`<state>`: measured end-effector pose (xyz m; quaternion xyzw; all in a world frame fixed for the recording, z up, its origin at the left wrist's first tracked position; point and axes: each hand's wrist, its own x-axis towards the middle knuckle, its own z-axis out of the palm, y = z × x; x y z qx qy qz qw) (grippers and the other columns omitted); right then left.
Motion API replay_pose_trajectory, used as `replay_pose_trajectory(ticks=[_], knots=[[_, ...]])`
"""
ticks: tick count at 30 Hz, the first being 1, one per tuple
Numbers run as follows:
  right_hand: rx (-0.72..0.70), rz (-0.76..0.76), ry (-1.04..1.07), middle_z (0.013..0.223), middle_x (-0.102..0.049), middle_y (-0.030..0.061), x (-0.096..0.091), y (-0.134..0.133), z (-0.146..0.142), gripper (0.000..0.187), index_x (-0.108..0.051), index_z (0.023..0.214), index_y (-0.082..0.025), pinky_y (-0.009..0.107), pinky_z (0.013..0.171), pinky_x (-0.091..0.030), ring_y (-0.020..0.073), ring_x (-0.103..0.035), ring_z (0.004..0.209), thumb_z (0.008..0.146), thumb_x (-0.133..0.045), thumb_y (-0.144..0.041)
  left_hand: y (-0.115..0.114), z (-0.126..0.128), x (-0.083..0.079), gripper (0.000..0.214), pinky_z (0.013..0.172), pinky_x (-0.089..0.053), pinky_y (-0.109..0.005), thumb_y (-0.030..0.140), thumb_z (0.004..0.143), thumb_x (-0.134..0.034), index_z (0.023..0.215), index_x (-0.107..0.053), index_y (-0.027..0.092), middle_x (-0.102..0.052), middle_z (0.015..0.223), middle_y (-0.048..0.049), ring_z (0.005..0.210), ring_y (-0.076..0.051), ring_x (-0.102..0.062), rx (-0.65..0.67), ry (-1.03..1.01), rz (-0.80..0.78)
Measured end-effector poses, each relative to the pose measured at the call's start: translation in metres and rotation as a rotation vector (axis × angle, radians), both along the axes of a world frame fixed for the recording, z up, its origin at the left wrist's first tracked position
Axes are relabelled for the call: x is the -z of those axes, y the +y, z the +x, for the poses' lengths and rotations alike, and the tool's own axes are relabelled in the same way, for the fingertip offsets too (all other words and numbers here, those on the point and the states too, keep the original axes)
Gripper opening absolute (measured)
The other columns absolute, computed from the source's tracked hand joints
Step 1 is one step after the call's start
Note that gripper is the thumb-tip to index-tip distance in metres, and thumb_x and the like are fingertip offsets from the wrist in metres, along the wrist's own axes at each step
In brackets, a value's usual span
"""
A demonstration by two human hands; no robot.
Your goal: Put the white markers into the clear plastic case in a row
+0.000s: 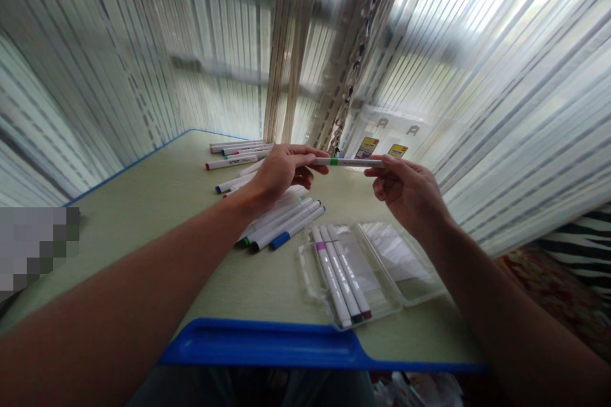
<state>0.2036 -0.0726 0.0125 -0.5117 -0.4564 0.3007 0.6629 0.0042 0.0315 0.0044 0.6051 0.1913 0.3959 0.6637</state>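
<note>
Both hands hold one white marker with a green band point(347, 162) level above the table. My left hand point(281, 172) pinches its left end and my right hand point(405, 191) grips its right end. Below them, an open clear plastic case point(377, 292) lies on the pale green table point(157, 203) with three white markers point(341, 276) in its left half. A loose bunch of white markers point(286, 222) with coloured caps lies just left of the case, under my left wrist.
More markers point(238, 154) lie in a row at the table's far side. A blue rim and pen groove point(267, 343) run along the near edge. Vertical blinds surround the table, with a clear plastic box point(386, 137) behind. A blurred patch sits at the left.
</note>
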Motion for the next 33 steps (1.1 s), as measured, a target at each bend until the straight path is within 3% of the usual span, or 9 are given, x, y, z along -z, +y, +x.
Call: replay_pose_trajectory(ticks=[20, 24, 33], knots=[[-0.022, -0.033, 0.076, 0.068, -0.072, 0.0043, 0.0, 0.0, -0.002, 0.019, -0.074, 0.075, -0.015, 0.019, 0.039, -0.038, 0.0061, -0.053, 0.044, 0.069, -0.084, -0.03, -0.001, -0.001, 0.001, 0.018, 0.055, -0.048, -0.023, 0.02, 0.083, -0.066, 0.094, -0.074, 0.009, -0.074, 0.079, -0.0069, 0.051, -0.007, -0.055, -0.036, 0.024, 0.122], [-0.019, -0.075, -0.029, 0.069, -0.073, 0.0052, 0.003, -0.001, -0.002, 0.02, -0.075, 0.074, -0.015, 0.02, 0.04, -0.039, 0.0072, -0.055, 0.046, 0.069, -0.085, -0.032, -0.003, -0.002, 0.001, 0.016, 0.055, -0.047, -0.022, 0.018, 0.082, -0.066, 0.093, -0.074, 0.009, -0.073, 0.078, -0.0062, 0.053, -0.007, -0.056, -0.021, 0.053, 0.172], [0.014, -0.059, -0.531, 0.062, -0.071, 0.0047, 0.004, -0.005, -0.009, 0.028, -0.078, 0.072, -0.016, 0.023, 0.046, -0.044, 0.0098, -0.056, 0.049, 0.071, -0.084, -0.044, -0.011, 0.0, -0.003, 0.013, 0.053, -0.045, -0.022, 0.015, 0.08, -0.069, 0.088, -0.073, 0.006, -0.069, 0.07, -0.0043, 0.055, -0.008, -0.055, 0.02, 0.154, 0.322]])
